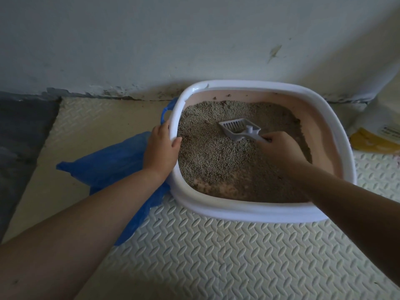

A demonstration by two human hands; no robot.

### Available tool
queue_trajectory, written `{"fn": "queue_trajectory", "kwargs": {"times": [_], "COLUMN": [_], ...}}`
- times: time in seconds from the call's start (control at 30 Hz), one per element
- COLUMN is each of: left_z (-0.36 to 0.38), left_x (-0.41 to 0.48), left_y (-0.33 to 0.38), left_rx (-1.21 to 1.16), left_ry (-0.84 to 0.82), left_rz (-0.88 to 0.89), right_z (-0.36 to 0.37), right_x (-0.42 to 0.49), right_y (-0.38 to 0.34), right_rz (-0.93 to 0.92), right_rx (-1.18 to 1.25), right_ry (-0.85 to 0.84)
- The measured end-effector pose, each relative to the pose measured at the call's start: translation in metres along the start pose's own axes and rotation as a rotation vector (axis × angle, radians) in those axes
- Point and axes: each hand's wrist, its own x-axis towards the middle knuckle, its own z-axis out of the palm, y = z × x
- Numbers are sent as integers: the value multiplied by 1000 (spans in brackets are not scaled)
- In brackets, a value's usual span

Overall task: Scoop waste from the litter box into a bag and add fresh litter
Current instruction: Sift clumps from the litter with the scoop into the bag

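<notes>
Grey litter (216,161) is filling the litter box (259,213); the blue bag (108,161) is lying just left of it. My left hand (161,148) is gripping its rim, my right hand (279,148) is clamping the scoop (238,128) inside. Scooping seems only starting; refilling is waiting.

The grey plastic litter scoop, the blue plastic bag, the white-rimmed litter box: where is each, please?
Grey plastic litter scoop (236,126): head view, its slotted bowl.
Blue plastic bag (112,161): head view, its crumpled middle.
White-rimmed litter box (249,212): head view, its near rim.
</notes>
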Motion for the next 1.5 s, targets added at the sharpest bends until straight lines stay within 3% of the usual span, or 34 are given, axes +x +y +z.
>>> {"fn": "queue_trajectory", "kwargs": {"times": [0.23, 0.47, 0.67, 1.0, 1.43, 1.5], "left_z": [1, 2, 2, 1, -1, -1], "left_x": [0, 1, 2, 0, 0, 0], "left_y": [-1, -3, -4, -2, 0, -1], "left_rx": [-22, -55, -64, -45, -44, -49], "left_ry": [-2, 0, 2, -1, -14, -15], "left_rz": [-9, -7, 1, -1, -16, -20], "right_z": [25, 71, 77, 24, -21, -29], "right_x": [39, 46, 27, -9, -23, -15], "right_y": [-40, -72, -33, 24, 43, 45], "right_rz": [161, 263, 85, -255, -265, -231], "right_rx": [14, 130, 79, 32, 55, -21], "right_ry": [-15, 78, 136, 99, 92, 31]}}
